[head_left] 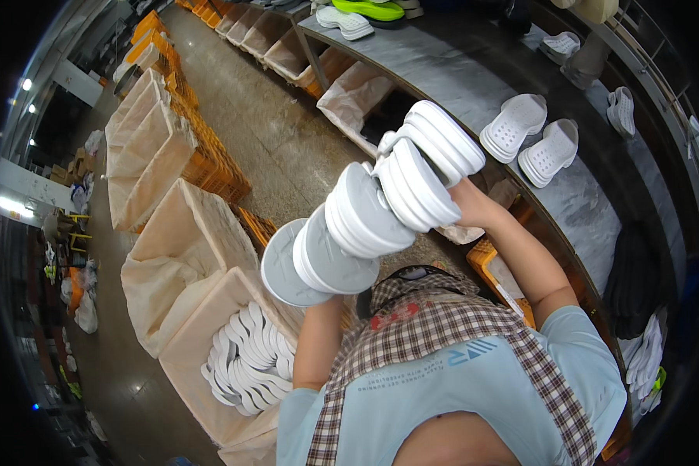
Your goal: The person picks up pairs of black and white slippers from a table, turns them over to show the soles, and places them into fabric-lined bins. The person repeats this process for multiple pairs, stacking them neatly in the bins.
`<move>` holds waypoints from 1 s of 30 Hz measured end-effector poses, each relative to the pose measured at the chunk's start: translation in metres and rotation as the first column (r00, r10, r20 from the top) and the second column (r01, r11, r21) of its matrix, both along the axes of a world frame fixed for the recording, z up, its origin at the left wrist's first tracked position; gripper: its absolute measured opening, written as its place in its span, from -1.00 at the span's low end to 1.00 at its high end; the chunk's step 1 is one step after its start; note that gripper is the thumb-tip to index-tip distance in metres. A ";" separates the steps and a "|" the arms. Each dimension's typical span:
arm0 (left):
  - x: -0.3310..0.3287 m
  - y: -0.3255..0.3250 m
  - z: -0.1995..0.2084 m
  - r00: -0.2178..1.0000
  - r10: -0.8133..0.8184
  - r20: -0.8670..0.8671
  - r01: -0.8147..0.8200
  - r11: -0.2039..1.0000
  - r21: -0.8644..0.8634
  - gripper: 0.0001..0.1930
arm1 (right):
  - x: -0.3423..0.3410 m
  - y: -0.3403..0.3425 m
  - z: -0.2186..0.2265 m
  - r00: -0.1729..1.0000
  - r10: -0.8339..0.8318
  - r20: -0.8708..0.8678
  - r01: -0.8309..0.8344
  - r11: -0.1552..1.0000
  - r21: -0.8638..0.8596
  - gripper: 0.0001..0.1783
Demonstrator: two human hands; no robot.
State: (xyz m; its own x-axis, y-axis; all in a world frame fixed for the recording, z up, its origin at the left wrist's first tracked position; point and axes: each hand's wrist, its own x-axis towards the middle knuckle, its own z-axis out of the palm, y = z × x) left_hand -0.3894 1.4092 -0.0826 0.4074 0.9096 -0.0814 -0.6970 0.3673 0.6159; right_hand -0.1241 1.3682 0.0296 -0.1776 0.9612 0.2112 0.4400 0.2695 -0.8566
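A long row of white shoe soles with grey faces (365, 210), pressed together in a stack, is held up in front of my chest. It slants from lower left to upper right. My right hand (472, 208) grips the upper right end, its fingers mostly hidden behind the soles. Under the lower left end, my left hand (332, 305) bears the stack; only the wrist side shows, and its fingers are covered by the soles. Just left of my left forearm, a cloth-lined bin (186, 349) holds many white soles (248, 357) packed in wavy rows.
On my right runs a curved dark work surface (598, 210) with white clogs (514, 126) and a black pile (635, 279). More lined bins (151, 147) and orange crates (210, 167) line the left. An orange crate (493, 272) stands under the surface's edge. Between them lies the floor (248, 93).
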 end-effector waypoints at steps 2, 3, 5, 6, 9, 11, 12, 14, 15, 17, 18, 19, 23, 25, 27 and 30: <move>0.008 -0.003 0.009 1.000 -0.012 0.016 0.012 1.000 -0.025 -0.46 | 0.002 0.008 -0.001 0.978 -0.008 0.209 -0.030 0.983 0.181 -0.10; 0.013 -0.007 0.012 1.000 -0.019 0.025 0.020 0.999 -0.046 -0.46 | 0.002 0.011 -0.003 0.993 0.004 0.115 -0.023 0.986 0.165 -0.15; 0.020 -0.023 0.017 0.998 -0.032 0.045 0.036 0.994 -0.102 -0.46 | -0.001 0.021 -0.005 0.987 0.086 -0.136 -0.080 0.996 0.048 -0.24; 0.022 -0.032 0.019 0.998 -0.036 0.055 0.042 0.992 -0.118 -0.46 | -0.004 0.028 -0.006 0.971 0.130 -0.199 -0.121 0.991 0.057 -0.29; 0.017 -0.045 0.020 0.998 -0.013 0.066 0.022 0.991 -0.131 -0.46 | -0.006 0.026 -0.002 0.955 0.075 0.287 -0.175 0.924 0.339 -0.35; 0.009 -0.043 0.019 0.997 0.005 0.080 0.004 0.992 -0.122 -0.46 | -0.002 0.021 0.002 0.921 0.085 0.380 -0.195 0.946 0.261 -0.40; 0.005 -0.040 0.018 0.996 0.014 0.083 -0.004 0.993 -0.116 -0.46 | 0.000 0.020 0.005 0.945 0.179 0.273 -0.242 0.946 0.216 -0.42; -0.003 -0.035 0.017 0.996 0.040 0.080 -0.032 0.994 -0.107 -0.46 | 0.002 0.020 0.010 0.941 0.336 0.035 -0.338 0.928 0.156 -0.45; -0.008 -0.035 0.017 0.996 0.050 0.075 -0.043 0.994 -0.099 -0.46 | 0.001 0.019 0.010 0.949 0.288 -0.130 -0.287 0.958 0.026 -0.55; -0.014 -0.033 0.017 0.996 0.072 0.058 -0.067 0.994 -0.081 -0.46 | 0.001 0.019 0.013 0.865 0.169 -0.473 -0.298 0.931 -0.213 -0.58; -0.018 -0.033 0.017 0.995 0.081 0.053 -0.077 0.994 -0.076 -0.46 | 0.002 0.020 0.013 0.801 0.043 -0.597 -0.305 0.888 -0.345 -0.55; -0.021 -0.033 0.017 0.995 0.087 0.051 -0.083 0.994 -0.069 -0.46 | 0.000 0.019 0.012 0.625 -0.058 -0.779 -0.415 0.820 -0.394 -0.39; -0.030 -0.025 0.020 0.995 0.088 0.037 -0.086 0.995 -0.047 -0.46 | -0.005 0.021 0.004 0.729 -0.097 -0.678 -0.306 0.840 -0.449 -0.44; -0.031 -0.019 0.022 0.996 0.079 0.038 -0.078 0.996 -0.033 -0.46 | -0.007 0.025 -0.002 0.642 -0.201 -0.740 -0.376 0.759 -0.532 -0.44; -0.030 -0.014 0.023 0.997 0.067 0.046 -0.066 0.997 -0.027 -0.45 | -0.008 0.027 -0.008 0.533 -0.286 -0.797 -0.449 0.703 -0.552 -0.48; -0.028 -0.012 0.025 0.996 0.062 0.061 -0.060 0.998 -0.025 -0.45 | -0.008 0.027 -0.016 0.494 -0.306 -0.814 -0.473 0.691 -0.547 -0.51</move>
